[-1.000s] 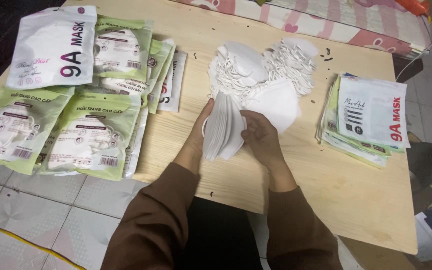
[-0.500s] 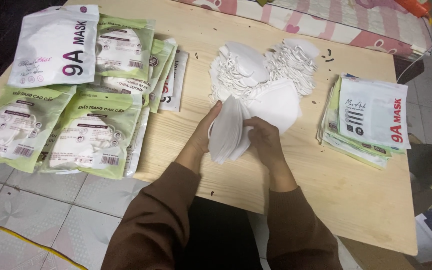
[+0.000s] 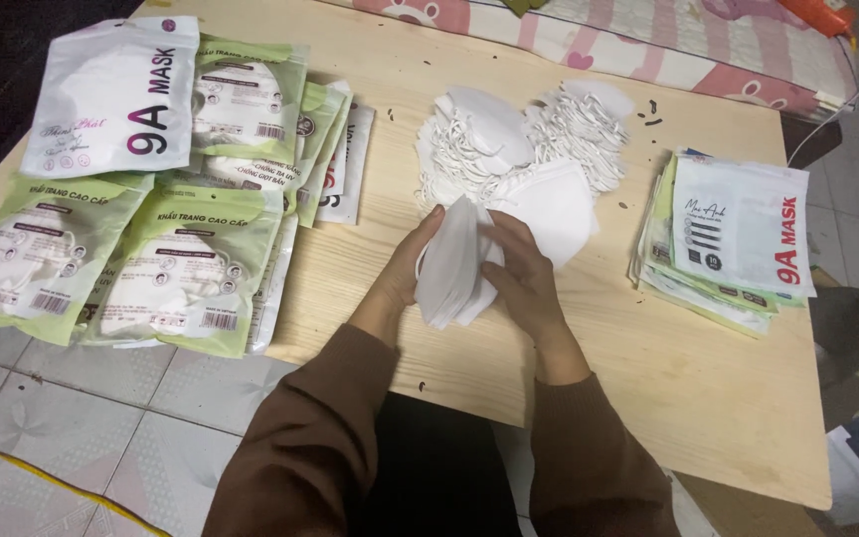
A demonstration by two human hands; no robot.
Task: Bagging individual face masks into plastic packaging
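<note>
While both hands press small stack of white masks between them above tabletop, left hand grip closed on left face, right hand clasps right face; stack's long axis runs away from body; loose mask pile just beyond.

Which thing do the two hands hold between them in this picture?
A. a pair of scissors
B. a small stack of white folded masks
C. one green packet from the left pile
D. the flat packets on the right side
B: the left hand and the right hand press a stack of white folded masks between them above the wooden table; the packets lie untouched at both sides.
</note>
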